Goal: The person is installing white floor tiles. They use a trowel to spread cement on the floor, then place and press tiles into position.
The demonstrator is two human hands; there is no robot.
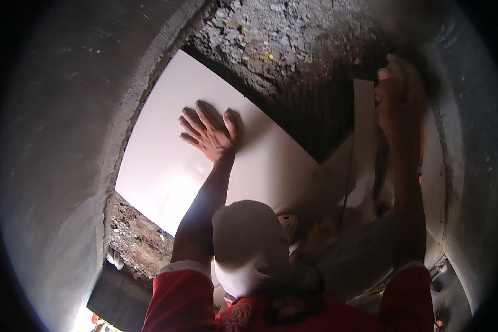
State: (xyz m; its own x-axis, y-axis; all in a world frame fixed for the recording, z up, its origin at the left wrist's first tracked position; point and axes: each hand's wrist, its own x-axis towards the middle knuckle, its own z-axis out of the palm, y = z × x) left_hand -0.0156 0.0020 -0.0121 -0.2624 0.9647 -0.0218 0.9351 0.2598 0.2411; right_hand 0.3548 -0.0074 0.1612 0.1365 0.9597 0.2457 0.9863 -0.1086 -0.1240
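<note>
A large pale, smooth sheet (271,160) lies at an angle across the ground ahead of me. My left hand (207,133) rests flat on it, fingers spread, holding nothing. Further out to the right, my right hand (398,83) is raised beside the upper end of a narrow pale strip (363,105). Its fingers look curled in, but shade and blur hide whatever is in them. The strip stands out against a dark gap beyond the sheet's right corner. I cannot tell whether the right hand touches the strip.
Grey rubble (293,33) covers the ground beyond the sheet, with a small yellow bit (269,55) in it. Brown soil (141,238) shows at the near left. A smooth grey wall (50,144) bounds the left side, and another grey wall (470,166) bounds the right.
</note>
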